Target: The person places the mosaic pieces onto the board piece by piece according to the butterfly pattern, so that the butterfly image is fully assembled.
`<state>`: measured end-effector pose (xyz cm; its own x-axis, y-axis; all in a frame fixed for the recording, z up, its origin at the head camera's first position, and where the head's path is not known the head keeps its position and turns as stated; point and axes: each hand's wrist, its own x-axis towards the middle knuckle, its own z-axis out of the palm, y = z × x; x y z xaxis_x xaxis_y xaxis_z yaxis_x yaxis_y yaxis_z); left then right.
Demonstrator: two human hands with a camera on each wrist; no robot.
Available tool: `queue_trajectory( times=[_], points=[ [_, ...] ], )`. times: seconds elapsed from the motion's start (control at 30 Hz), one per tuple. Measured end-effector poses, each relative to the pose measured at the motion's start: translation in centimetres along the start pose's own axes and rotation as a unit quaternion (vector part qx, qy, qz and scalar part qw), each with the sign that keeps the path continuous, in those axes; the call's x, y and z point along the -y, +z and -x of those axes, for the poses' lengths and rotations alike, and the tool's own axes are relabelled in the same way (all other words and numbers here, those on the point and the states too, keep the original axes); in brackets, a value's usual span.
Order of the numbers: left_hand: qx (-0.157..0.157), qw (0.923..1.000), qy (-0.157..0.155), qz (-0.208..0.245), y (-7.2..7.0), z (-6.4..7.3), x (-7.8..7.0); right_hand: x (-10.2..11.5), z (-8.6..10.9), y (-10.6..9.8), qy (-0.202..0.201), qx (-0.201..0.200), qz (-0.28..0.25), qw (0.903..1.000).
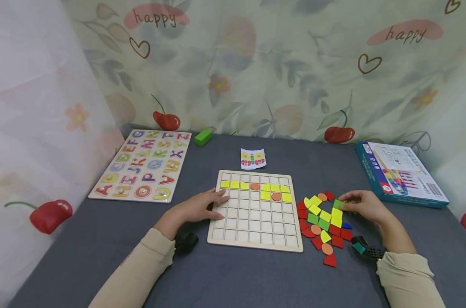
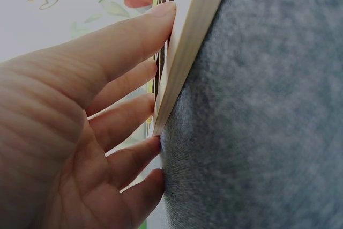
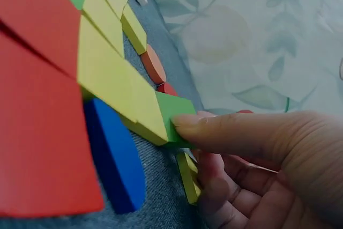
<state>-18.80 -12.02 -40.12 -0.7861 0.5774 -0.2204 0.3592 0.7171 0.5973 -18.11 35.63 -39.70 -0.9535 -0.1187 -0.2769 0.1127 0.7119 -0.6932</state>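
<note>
My left hand (image 1: 198,206) rests at the left edge of a wooden grid board (image 1: 250,224), thumb and fingertips on its rim. Yellow tiles (image 1: 234,185) and orange discs (image 1: 254,186) fill some cells in its upper rows. To the right of the board, my right hand (image 1: 365,205) pinches a green square tile (image 3: 169,105), with the thumb on its top face. That tile is at the far side of a loose pile, right against a yellow tile (image 3: 120,81). Red tiles (image 3: 40,20) and a blue piece (image 3: 115,156) lie nearer the wrist.
A small card with a butterfly pattern (image 1: 253,158) lies behind the grid board. An alphabet puzzle board (image 1: 171,165) and a green block (image 1: 203,137) are at the back left. A flat box (image 1: 414,171) lies at the back right, before the patterned curtain.
</note>
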Motion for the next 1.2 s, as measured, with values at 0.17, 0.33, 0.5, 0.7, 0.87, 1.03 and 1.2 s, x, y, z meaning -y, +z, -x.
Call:
queue_trajectory(
  times=[0.17,0.33,0.5,0.7,0.87,1.03,1.2],
  points=[
    [-0.001,1.0000,-0.001,-0.002,0.1,-0.1,0.0,-0.3,-0.1,-0.2,-0.004,0.011,-0.015,0.9998],
    [0.000,1.0000,0.005,-0.001,0.0,-0.1,0.1,0.3,-0.3,-0.4,-0.010,0.014,-0.029,0.9994],
    [-0.002,0.9999,0.010,0.003,-0.1,0.0,0.1,2.0,-0.8,-0.1,-0.028,0.018,-0.037,0.9988],
    [0.000,1.0000,0.005,0.002,0.0,-0.1,0.1,4.0,-2.1,1.1,-0.040,0.027,-0.058,0.9971],
    [0.000,1.0000,0.002,0.004,-0.1,0.1,0.1,5.9,-3.2,2.6,-0.042,0.027,-0.068,0.9964],
    [-0.002,1.0000,0.002,0.001,-0.1,0.1,0.0,8.1,-4.3,4.4,-0.035,0.027,-0.065,0.9969],
    [-0.002,1.0000,0.003,0.002,0.0,0.0,0.0,9.7,-5.6,6.7,-0.044,0.041,-0.091,0.9940]
  ],
)
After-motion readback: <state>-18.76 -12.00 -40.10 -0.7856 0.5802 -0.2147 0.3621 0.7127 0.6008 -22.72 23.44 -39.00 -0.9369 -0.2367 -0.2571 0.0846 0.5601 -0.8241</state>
